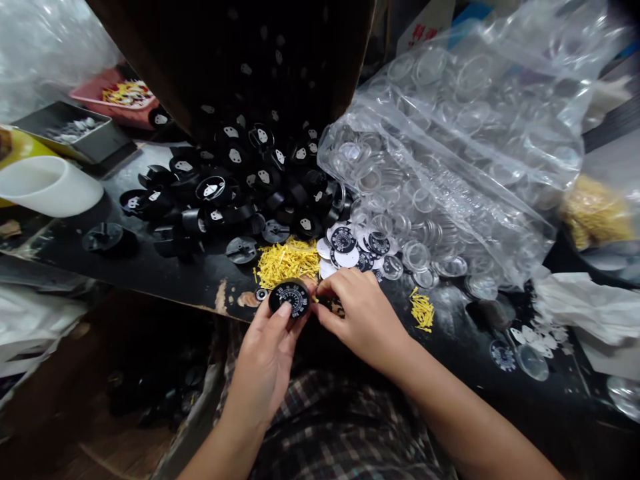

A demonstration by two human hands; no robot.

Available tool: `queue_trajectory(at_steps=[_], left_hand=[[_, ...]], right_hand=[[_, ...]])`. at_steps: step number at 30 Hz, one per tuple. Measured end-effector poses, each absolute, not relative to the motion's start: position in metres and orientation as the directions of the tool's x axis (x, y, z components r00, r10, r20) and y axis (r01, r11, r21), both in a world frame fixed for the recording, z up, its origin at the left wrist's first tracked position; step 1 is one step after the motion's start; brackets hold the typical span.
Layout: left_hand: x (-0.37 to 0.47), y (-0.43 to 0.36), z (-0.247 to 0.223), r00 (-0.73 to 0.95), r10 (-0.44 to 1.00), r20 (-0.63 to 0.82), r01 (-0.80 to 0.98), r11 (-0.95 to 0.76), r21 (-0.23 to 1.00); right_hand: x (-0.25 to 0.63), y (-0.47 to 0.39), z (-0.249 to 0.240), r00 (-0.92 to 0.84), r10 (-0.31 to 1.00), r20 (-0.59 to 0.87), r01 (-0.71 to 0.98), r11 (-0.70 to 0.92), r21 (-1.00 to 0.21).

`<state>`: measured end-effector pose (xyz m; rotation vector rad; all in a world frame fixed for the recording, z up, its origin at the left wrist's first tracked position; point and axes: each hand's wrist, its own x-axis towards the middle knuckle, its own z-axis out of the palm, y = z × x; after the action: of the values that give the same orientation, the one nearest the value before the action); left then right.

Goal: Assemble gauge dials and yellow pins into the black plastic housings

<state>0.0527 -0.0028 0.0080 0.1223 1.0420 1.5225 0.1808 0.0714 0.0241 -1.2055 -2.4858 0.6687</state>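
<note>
My left hand [270,360] grips a round black gauge [295,294] with white dial markings, its thumb on the dial face. Just right of it, my right hand [357,313] is closed in a pinch; whatever lies between its fingertips is too small to make out. Behind the gauge is a heap of small yellow pointers [286,263]. Printed dial discs [345,241], some showing their white backs, lie beyond my right hand. A small ring [261,293] is on the table edge beside the gauge.
Many black gauge housings [235,213] spill from a dark box [280,40]. A plastic bag [450,153] of clear round covers stands at right. A smaller pointer pile [423,310] lies on the table. At left are a white cup [55,187] and a grey tray [107,140].
</note>
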Motion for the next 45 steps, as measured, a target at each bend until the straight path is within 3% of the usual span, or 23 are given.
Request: queue_trajectory(at_steps=[3,9,16,26,37,45], left_hand=[[0.051,-0.004,0.010,-0.235,0.856,-0.460,-0.755,0.137,0.641],[0.055,-0.002,0.007,-0.300,0.829,-0.471,-0.671,0.167,0.722],[0.067,-0.008,0.001,-0.275,0.891,-0.361,-0.488,0.194,0.851],[0.062,-0.017,0.007,-0.268,0.921,-0.282,-0.371,0.172,0.913],[0.070,-0.015,0.033,-0.494,0.848,-0.193,-0.048,0.195,0.980],[0.067,-0.017,0.037,-0.497,0.857,-0.137,0.083,0.204,0.975]], right_hand=[[0.186,0.067,0.029,-0.615,0.782,0.101,0.641,0.570,-0.514],[0.187,0.064,0.038,-0.622,0.777,0.097,0.474,0.471,-0.744],[0.188,0.059,0.044,-0.608,0.794,0.028,0.554,0.449,-0.701],[0.193,0.056,0.051,-0.608,0.794,0.026,0.450,0.371,-0.812],[0.192,0.042,0.048,-0.577,0.816,-0.046,0.517,0.321,-0.794],[0.190,0.033,0.046,-0.510,0.860,0.006,0.445,0.270,-0.854]])
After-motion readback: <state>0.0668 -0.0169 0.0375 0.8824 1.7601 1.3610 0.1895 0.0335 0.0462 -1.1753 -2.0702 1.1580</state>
